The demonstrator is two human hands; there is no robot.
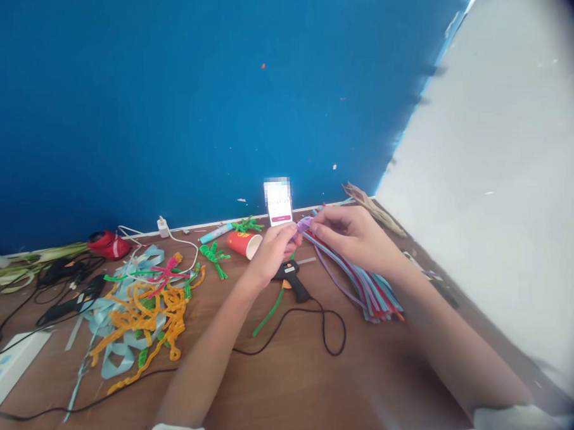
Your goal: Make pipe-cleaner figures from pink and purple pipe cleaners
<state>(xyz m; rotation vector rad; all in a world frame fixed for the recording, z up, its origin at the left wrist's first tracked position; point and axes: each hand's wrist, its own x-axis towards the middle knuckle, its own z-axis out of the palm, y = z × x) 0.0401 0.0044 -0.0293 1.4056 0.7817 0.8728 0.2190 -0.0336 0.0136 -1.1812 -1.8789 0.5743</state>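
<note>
A twisted purple pipe cleaner (304, 225) is held up between my two hands, above the table. My left hand (275, 248) pinches its left end with thumb and fingers. My right hand (353, 234) closes its thumb and forefinger on the right side, and a purple strand trails down below it. Under the right hand lies a bundle of pipe cleaners (373, 297) in blue, red and purple. Just below my left hand, a black glue gun (296, 284) rests on the table, partly hidden by that hand. A green pipe cleaner (268, 313) lies beside it.
A lit phone (279, 206) leans by the blue wall. Left stand a red paper cup (241, 243) on its side, green pipe-cleaner figures (215, 256), a marker (216, 233) and an orange pipe-cleaner heap (152, 303) with blue ribbon. A power strip (12, 363) and black cables lie further left.
</note>
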